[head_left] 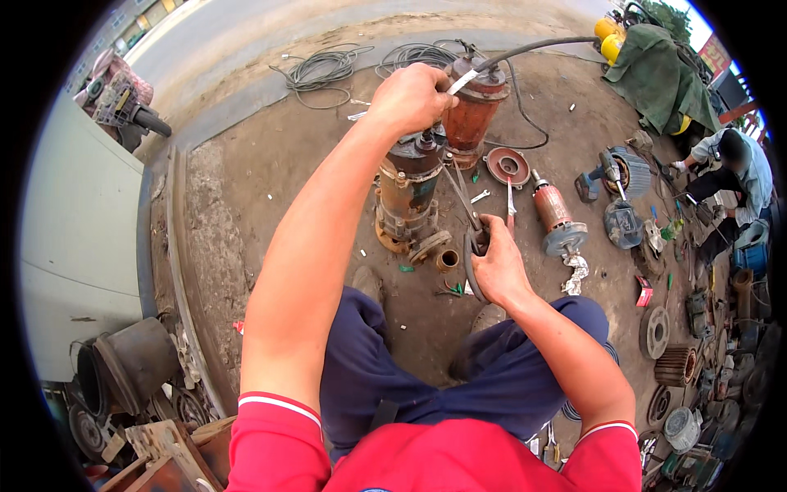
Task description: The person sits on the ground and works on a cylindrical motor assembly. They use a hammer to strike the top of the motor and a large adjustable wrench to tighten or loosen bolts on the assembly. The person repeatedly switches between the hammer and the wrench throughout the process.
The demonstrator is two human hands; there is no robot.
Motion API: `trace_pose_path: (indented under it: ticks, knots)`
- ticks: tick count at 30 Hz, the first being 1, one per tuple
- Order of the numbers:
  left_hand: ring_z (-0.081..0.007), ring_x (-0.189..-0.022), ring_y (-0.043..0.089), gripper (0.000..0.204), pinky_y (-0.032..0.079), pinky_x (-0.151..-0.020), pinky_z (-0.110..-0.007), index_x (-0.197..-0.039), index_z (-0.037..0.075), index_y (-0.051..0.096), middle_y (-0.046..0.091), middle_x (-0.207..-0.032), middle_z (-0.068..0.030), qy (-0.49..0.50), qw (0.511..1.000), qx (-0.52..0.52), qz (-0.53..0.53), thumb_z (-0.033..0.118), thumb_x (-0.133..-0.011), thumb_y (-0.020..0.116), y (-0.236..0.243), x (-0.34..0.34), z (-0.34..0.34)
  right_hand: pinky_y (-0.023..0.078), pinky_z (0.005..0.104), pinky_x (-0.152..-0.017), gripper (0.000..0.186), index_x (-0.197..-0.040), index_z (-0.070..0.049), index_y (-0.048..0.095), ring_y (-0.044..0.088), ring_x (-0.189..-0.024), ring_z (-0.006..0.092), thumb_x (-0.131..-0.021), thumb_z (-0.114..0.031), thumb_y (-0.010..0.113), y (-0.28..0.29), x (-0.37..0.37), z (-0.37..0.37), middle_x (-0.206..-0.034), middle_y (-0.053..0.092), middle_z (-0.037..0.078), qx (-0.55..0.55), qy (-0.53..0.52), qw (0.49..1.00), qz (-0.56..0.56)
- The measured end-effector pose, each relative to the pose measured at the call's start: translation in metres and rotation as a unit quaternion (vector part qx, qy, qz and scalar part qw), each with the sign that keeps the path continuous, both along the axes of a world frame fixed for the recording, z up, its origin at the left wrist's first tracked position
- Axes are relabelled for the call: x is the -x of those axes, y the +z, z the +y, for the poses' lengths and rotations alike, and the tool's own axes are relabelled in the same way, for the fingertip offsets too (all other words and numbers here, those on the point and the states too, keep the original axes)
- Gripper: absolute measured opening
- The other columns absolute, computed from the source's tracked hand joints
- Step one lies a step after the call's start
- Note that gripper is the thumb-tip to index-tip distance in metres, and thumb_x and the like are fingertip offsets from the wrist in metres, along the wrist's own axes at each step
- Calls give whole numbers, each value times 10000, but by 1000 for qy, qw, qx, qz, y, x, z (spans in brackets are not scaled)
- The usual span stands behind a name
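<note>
My left hand (414,100) is closed around the pale, stripped-looking end of a thick black cable (537,43), above a rusty brown pump (407,197) standing upright. The cable runs off to the right, past the top of a second, reddish pump (471,123). Lower and to the right, my right hand (498,266) grips a pair of scissors (464,197) by dark looped handles, their blades pointing up toward the brown pump. Fingers partly hide the handles. A short brass-coloured ring (447,261) lies by the brown pump's foot.
Coiled cables (324,72) lie beyond the pumps. To the right are a round red cover (508,166), a red rotor (552,205), a cordless drill (588,185) and a motor housing (631,170). A co-worker (742,176) crouches at far right. A black bucket (135,361) stands left.
</note>
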State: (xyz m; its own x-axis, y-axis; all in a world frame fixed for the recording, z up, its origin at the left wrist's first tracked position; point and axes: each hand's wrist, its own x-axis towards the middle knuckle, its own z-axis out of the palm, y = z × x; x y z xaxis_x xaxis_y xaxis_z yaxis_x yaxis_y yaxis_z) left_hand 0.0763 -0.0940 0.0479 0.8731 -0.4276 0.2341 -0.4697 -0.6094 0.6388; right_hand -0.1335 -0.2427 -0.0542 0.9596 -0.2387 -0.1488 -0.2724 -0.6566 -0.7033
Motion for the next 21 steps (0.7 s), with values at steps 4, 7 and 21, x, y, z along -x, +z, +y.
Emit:
trace_pose_path:
  ticks: [4,7,21]
  knots:
    - [-234,-697,633,260,493,-696,-381,-980,30,754,690,-733,-112,-4,1000,25,-14,246,-837,762,-5,-2,5,482,488,-960,596,-1331,-30,502,583,-1144,417,-793,-176,711,13,-40,2,-1189,575,245,177,37,981,-76]
    - [-264,-738,676,251,512,-717,-392,-974,45,761,720,-766,-122,-14,999,22,-29,250,-830,757,-7,-3,-2,494,496,-928,585,-1299,-25,515,590,-1105,422,-773,-177,721,17,-69,5,-1140,577,245,281,79,947,-131]
    - [-347,-1028,683,269,522,-896,-455,-1105,138,764,742,-1028,-157,36,999,4,3,265,-871,730,-3,5,-9,561,498,-811,286,-1076,2,598,685,-963,416,-830,-143,612,28,-106,2,-1054,663,254,364,147,915,-90]
